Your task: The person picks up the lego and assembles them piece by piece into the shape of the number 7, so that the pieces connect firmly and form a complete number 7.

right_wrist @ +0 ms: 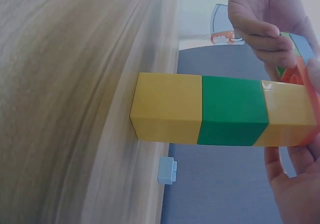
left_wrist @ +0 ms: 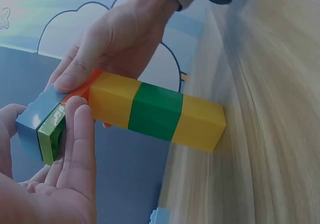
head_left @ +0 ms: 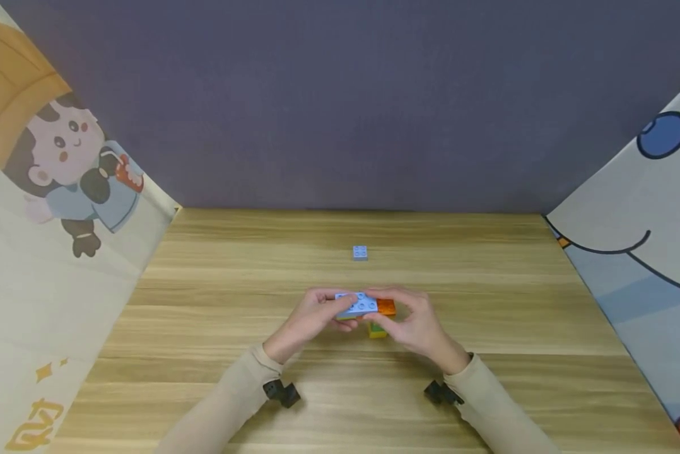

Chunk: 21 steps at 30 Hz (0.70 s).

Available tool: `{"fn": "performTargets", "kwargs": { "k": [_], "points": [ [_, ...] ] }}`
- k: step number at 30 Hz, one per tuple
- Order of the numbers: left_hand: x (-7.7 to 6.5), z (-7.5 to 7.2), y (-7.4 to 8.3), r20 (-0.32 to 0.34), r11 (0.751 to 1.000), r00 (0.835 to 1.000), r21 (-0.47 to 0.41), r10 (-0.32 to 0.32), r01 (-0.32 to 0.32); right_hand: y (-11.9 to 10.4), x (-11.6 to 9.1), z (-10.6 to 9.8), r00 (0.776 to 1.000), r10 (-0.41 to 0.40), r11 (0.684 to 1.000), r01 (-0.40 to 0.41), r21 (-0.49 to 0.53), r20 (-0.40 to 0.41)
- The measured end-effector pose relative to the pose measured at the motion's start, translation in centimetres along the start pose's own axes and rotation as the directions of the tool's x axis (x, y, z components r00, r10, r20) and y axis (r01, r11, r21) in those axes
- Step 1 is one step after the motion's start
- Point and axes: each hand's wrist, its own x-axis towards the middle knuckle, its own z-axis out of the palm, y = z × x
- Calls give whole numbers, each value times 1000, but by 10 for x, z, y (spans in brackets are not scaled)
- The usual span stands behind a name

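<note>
A tower of yellow, green and yellow bricks stands upright on the table, topped by an orange brick. Over the orange one lies a long light-blue brick, its left part jutting past the tower with a light-green brick beneath. My left hand pinches this overhang, thumb on the blue studs and fingers below the light-green brick. From the other side, my right hand pinches the blue brick where it meets the orange, thumb at the front and fingers behind. My hands partly hide the join.
A small light-blue brick with its studs up sits on the wooden table, farther back than the tower. Behind the table rises a dark blue-grey panel. Panels with cartoon prints flank it on both sides.
</note>
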Motion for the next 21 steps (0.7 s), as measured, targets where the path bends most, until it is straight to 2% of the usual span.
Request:
{"fn": "performTargets", "kwargs": {
  "k": [4, 7, 9, 11, 13, 17, 19, 21],
  "points": [
    [-1, 0, 1, -7, 1000, 1000, -10, -16, 16, 1, 1, 1, 1000, -14, 1000, 14, 12, -4],
    [-2, 0, 0, -4, 1000, 1000, 16, -2, 2, 2, 1, 1, 1000, -15, 1000, 15, 11, -3],
    [-4, 0, 0, -9, 998, 999, 64, 31, -30, 2, 0, 1, 1000, -8, 1000, 8, 11, 0],
    [-5, 1, 0, -20, 984, 995, 151, 99, -95, 1, -1, 0, 1000, -1, 1000, 1, 13, 3],
    [-7, 2, 0, -34, 952, 983, 255, 181, -166, 1, -2, 0, 1000, 8, 1000, -8, 11, 2],
    [-9, 7, 0, -42, 846, 940, 450, 339, -285, 0, -4, -1, 1000, 26, 1000, -26, 9, 2],
    [-10, 8, -1, -41, 814, 923, 488, 382, -315, -1, -4, -2, 999, 40, 999, -40, -1, 8],
    [-10, 8, -1, -42, 791, 912, 514, 408, -331, -3, -4, -2, 997, 69, 998, -69, -6, 26]
  ]
}}
